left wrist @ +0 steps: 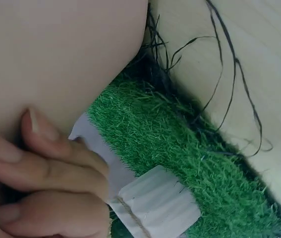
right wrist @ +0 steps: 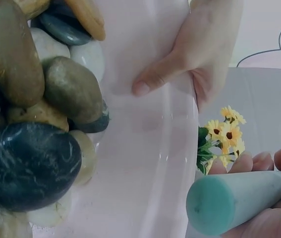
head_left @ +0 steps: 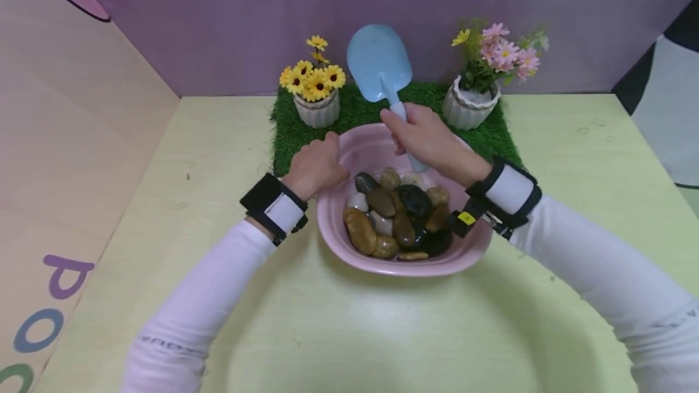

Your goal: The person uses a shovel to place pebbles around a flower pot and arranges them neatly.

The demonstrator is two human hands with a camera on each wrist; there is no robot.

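So the right hand (head_left: 431, 141) has its fingers wrapped round the pale handle of a smooth blue scoop (head_left: 377, 62), blade up past the basin's far rim, while the left hand (head_left: 318, 165) pinches the side of that glossy pink oval basin (head_left: 404, 268). Inside are rounded, wet-looking stones (head_left: 381, 202), black, brown and whitish. It's all on a pale yellow-green table (head_left: 306, 332), with fuzzy fake grass (head_left: 360, 108), two ribbed flower pots (head_left: 318, 109) and a creased purple wall (head_left: 218, 35) behind.
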